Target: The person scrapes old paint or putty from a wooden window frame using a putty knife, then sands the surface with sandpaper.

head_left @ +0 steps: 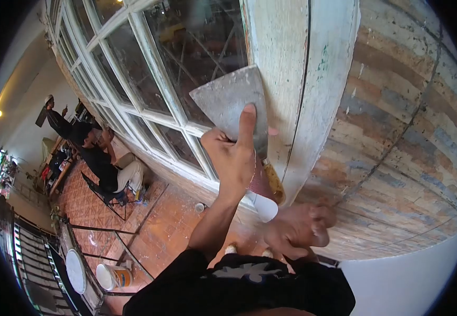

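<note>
My left hand (233, 158) is closed on a wide putty knife (233, 97), the thumb pressed flat along its grey, stained metal blade. The blade is tilted upward in front of the white window frame (275, 63). Below this hand hangs a curled reddish-brown sheet with a white back (264, 206), which looks like sandpaper. Beside the sheet shows a yellow object (274, 181), partly hidden. My right hand (299, 229) is lower and to the right, near the stone-patterned wall. It is slightly blurred, with fingers loosely bent and the thumb apart, and nothing shows in it.
A multi-pane window (133, 68) runs to the left. Two people are farther off, one seated on a folding chair (102, 195). A white bucket (113, 276) stands by a metal railing (33, 263). On the tiled floor is a small cup (200, 207). Stone-patterned wall (397, 131) fills the right.
</note>
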Demonstrator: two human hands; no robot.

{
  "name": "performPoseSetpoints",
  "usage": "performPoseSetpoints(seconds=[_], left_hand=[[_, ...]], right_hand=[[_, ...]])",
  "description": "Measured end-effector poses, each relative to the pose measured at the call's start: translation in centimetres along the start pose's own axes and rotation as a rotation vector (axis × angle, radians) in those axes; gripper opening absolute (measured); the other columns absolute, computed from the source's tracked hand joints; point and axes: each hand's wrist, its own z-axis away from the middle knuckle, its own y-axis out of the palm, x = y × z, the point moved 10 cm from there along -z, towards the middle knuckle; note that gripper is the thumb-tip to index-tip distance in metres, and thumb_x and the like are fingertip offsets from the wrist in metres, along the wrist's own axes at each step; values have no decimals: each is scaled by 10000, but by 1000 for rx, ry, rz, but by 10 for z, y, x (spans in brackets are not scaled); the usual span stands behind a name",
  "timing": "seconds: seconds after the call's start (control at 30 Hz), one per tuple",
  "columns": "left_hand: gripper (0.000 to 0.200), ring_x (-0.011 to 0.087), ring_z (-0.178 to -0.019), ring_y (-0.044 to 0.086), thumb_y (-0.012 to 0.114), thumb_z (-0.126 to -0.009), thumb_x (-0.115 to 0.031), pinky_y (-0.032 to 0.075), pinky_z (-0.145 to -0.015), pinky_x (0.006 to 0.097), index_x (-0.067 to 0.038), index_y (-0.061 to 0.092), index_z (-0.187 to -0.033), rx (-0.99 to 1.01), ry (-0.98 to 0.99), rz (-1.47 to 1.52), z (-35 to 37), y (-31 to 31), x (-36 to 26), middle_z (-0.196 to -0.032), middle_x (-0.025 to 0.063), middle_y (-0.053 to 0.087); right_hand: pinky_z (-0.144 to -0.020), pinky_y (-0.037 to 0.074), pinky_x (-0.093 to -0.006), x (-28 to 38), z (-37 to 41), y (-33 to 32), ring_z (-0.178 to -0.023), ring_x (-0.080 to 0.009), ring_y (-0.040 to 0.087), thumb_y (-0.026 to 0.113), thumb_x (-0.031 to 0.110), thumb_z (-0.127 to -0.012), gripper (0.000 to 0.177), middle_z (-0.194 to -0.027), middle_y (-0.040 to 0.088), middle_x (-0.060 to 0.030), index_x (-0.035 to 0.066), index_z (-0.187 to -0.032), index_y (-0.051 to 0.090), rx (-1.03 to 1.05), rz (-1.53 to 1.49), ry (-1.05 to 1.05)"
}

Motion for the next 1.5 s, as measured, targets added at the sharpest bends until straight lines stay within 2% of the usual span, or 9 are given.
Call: performPoseSetpoints(seconds=[0.13,0.17,0.27,0.67,0.87,1.07,1.17,1.4,1.5], left_hand=[[200,167,-575,645,720,-886,-167,481,-521,282,23,658,-871,-151,26,17,-14,-7,-14,-759,97,673],[216,183,-560,642,731,-876,-174,483,-523,283,20,641,-905,-26,-114,8,-25,-4,-16,-772,99,674],[287,120,-559,618,698,-920,-216,445,-503,241,33,665,-780,-130,-4,-4,-27,-18,-8,-716,104,685],[277,76,-577,586,654,-961,-192,434,-520,230,40,677,-811,31,134,-340,8,1,-20,-681,43,675],[279,72,-575,576,635,-973,-184,432,-523,227,36,667,-803,-31,181,-305,11,2,-22,-670,35,659],[269,82,-577,585,636,-970,-167,435,-513,228,43,662,-803,-44,202,-331,12,3,-23,-674,38,658],[263,84,-570,585,638,-967,-160,434,-509,230,39,664,-797,-76,195,-282,12,5,-21,-671,36,659],[277,88,-568,592,647,-963,-177,428,-501,223,41,665,-794,-94,139,-229,8,6,-18,-661,45,661],[284,93,-561,601,648,-963,-187,433,-493,223,49,666,-808,-80,146,-236,6,9,-18,-663,53,663]], right_hand=[[-924,419,-436,-26,29,5,-1008,-274,547,282,420,-990,470,-1053,563,-123,42,-1131,522,-31,62,232],[-925,411,-432,-28,31,7,-1005,-272,538,286,416,-990,468,-1047,558,-127,36,-1125,522,-44,52,235],[-927,384,-419,-23,28,-9,-997,-267,514,296,404,-989,462,-1031,544,-139,19,-1104,524,-98,-87,253],[-904,344,-405,-31,34,-18,-953,-255,470,416,284,-924,322,-966,482,-133,-7,-1028,506,-101,-33,441],[-743,356,-403,-32,58,-17,-809,-239,477,417,305,-934,308,-856,487,-127,32,-1049,501,-14,41,556],[-812,388,-411,-22,41,-7,-839,-246,518,378,351,-946,344,-893,524,-128,69,-1070,530,119,-19,320],[-856,415,-434,-19,35,-11,-920,-256,548,327,381,-963,380,-933,547,-111,108,-1099,554,-28,-55,169],[-852,383,-417,-20,27,-7,-887,-260,485,301,400,-939,460,-928,525,-137,41,-1099,539,-16,-172,143],[-860,407,-396,-25,28,-13,-950,-218,507,269,425,-979,441,-931,532,-90,113,-1110,552,6,-101,360]])
